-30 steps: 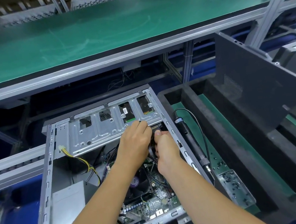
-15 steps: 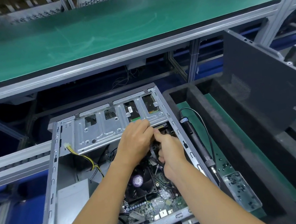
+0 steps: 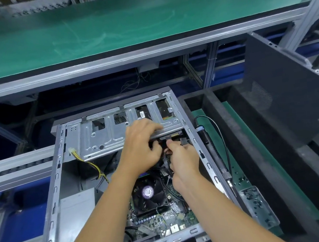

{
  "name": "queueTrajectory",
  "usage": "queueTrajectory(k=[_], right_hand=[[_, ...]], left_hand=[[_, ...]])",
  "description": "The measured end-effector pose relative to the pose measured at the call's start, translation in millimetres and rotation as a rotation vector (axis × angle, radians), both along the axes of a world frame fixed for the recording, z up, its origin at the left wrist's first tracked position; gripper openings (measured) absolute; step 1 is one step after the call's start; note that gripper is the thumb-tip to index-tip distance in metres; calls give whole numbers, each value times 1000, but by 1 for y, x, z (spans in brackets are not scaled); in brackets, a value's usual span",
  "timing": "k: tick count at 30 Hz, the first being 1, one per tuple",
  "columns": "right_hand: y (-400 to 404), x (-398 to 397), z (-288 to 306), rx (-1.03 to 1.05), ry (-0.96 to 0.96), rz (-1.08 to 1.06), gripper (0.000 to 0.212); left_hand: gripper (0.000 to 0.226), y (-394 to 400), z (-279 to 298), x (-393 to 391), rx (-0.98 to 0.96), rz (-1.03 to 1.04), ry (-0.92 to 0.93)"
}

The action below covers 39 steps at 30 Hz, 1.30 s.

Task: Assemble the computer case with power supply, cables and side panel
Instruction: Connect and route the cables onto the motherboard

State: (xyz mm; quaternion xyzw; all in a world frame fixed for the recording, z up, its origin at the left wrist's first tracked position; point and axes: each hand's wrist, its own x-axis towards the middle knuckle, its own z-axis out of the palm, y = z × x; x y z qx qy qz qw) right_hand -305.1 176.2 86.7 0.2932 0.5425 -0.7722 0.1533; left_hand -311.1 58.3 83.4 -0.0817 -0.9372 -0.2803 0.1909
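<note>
The open grey computer case (image 3: 50, 191) lies flat in front of me with its motherboard and black CPU fan (image 3: 148, 195) exposed. A metal drive cage (image 3: 101, 135) spans its far end. My left hand (image 3: 140, 148) rests on the cage's near edge, fingers curled over a drive there. My right hand (image 3: 182, 159) pinches a black cable connector (image 3: 167, 139) at the drive's rear edge. A yellow-black power cable (image 3: 89, 163) hangs from the cage's left end. The silver power supply (image 3: 76, 218) sits at the case's near left. The dark side panel (image 3: 289, 95) leans at the right.
An electric screwdriver (image 3: 210, 147) with its cord lies along the case's right wall in a black foam tray (image 3: 256, 150). A clear box of small screws (image 3: 256, 207) sits near it. A green-topped bench (image 3: 105, 28) runs across the back.
The view has shifted slightly. My right hand has moved up toward the drive with the connector; my left hand stays on the cage edge.
</note>
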Motion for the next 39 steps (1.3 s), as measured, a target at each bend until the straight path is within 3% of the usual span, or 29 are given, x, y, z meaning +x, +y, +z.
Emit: queueTrajectory(k=[5,14,19,24,29,32,34,35,38,39], right_hand=[[-5,-1,0,-34,41,-55,18],[4,1,10,-41,-5,43,22],[9,7,16,-79,-133,-22,30],[5,4,14,-21,-99,-53,24],[4,2,9,44,-71,-7,26],[4,0,7,118,-109,50,17],[4,-2,4,209,-159,111,7],[3,-3,1,265,-177,140,4],[4,-5,-10,381,-158,181,17],[4,-4,-12,393,-140,199,18]], left_hand=[[13,4,3,-3,19,60,-26],[16,0,3,-3,68,13,-58],[25,-2,8,0,230,16,-75],[30,-5,14,0,473,50,-85],[30,-13,19,-3,556,142,-27],[28,-19,31,0,616,174,-12],[25,-27,41,4,640,84,-137],[24,-32,45,6,618,8,-284],[23,-40,45,14,330,-218,-876],[21,-40,40,15,208,-255,-987]])
